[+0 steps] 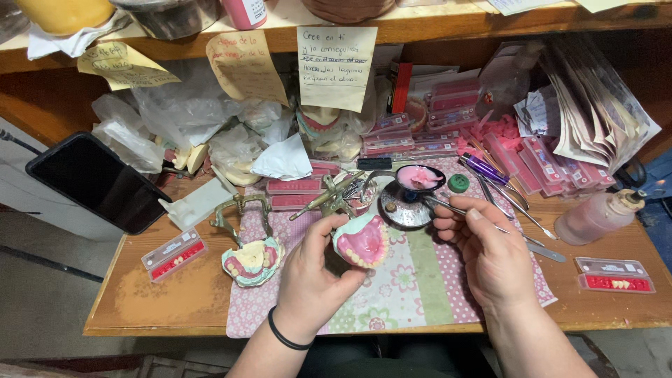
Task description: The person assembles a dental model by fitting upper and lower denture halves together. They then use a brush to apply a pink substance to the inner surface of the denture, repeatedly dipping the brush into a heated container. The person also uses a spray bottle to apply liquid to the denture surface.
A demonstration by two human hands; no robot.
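Steady — left hand (pixel 308 280) has its grip closed round the pink denture model (pixel 362 241), held above the tabletop (pixel 175 294). Right hand (pixel 490 255) pinches a thin metal tool (pixel 448 207); keep wrist braced, tip w/ light pressure.

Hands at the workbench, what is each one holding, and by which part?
The left hand grips a pink denture model by its underside and rear edge. The right hand pinches a thin metal instrument along its shaft, pen-style.
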